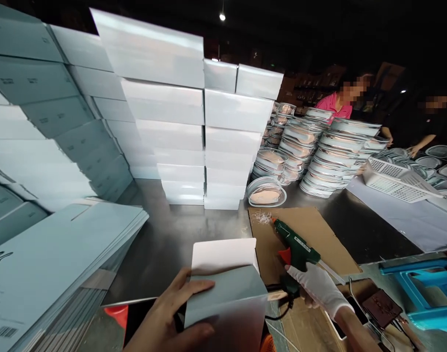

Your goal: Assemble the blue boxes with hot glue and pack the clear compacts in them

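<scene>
My left hand (172,313) grips a pale blue-grey cardboard box (227,298) at the table's front edge, with fingers on top and thumb on the near side. A flap (223,254) stands up at the box's far end. To the right, my right hand (321,288), in a white glove with some bare fingers, is closed around the handle of a green hot glue gun (295,239) with a red trigger. The gun's orange nozzle points at whitish glue strands (263,217) on a brown cardboard sheet (319,225). A glue stick (331,271) pokes out of its back.
Tall stacks of pale boxes (165,105) stand behind and left. Flat box blanks (62,259) are piled at front left. Round clear-lidded packages (333,156), a white basket (399,181) and a blue stool (425,288) are right. Two people (335,103) are beyond.
</scene>
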Tool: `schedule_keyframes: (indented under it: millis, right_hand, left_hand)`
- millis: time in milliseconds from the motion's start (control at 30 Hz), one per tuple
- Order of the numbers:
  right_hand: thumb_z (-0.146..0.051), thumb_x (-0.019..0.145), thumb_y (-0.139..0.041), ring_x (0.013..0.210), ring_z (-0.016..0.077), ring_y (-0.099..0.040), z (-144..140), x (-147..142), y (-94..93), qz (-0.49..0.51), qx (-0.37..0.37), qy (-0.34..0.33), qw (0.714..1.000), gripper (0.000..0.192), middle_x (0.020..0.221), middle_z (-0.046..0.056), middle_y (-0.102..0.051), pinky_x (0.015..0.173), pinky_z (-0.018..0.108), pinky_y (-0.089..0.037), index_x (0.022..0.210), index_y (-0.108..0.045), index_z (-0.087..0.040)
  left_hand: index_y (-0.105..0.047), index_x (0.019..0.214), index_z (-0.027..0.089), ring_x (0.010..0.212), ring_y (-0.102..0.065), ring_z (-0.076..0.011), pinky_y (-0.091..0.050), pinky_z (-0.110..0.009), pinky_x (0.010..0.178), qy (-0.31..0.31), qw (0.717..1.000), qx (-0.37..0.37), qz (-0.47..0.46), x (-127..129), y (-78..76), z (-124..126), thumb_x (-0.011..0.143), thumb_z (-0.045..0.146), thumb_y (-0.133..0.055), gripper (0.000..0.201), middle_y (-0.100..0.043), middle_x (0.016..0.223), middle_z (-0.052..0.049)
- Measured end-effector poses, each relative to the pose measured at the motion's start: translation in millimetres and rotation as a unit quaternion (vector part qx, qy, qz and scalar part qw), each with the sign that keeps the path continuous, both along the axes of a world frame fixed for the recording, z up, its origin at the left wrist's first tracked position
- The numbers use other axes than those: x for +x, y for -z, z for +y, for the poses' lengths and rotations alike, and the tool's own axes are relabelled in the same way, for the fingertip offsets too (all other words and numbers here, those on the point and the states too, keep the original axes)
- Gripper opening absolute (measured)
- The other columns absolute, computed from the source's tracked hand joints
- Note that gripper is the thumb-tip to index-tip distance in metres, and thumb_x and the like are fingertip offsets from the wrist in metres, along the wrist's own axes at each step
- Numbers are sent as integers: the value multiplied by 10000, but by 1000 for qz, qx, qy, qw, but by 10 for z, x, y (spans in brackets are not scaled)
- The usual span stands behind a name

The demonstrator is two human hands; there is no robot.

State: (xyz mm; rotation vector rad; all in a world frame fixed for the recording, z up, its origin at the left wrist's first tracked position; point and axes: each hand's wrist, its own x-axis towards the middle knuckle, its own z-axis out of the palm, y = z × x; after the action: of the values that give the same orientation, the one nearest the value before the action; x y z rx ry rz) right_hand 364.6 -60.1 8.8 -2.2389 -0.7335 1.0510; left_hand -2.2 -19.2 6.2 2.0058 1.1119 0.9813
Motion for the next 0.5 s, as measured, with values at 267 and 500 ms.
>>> schedule_keyframes:
  millis: [267,500]
  right_hand:
    - [-726,586,-766,452,150,-548,-314,-164,-246,238,177,28,954,547,521,-9,-574,470,281,-479,625,-513,-242]
    - [-732,706,-753,1222,383,-654,-515,-506,-394,245,354,-107,896,642,1231,84,-763,918,526,-575,1242,-714,-380]
  left_hand:
    - [-757,1255,382,1442,-502,-425,-516,-531,1093,-4,997,-76,8,-222,298,-24,631,355,-972,660,-642,1489,-100]
    - [-747,1274,364,1371,-586,-414,-564,-495,1048,-47,996,-46,59,-191,302,-41,680,360,-925,620,-629,1496,-116]
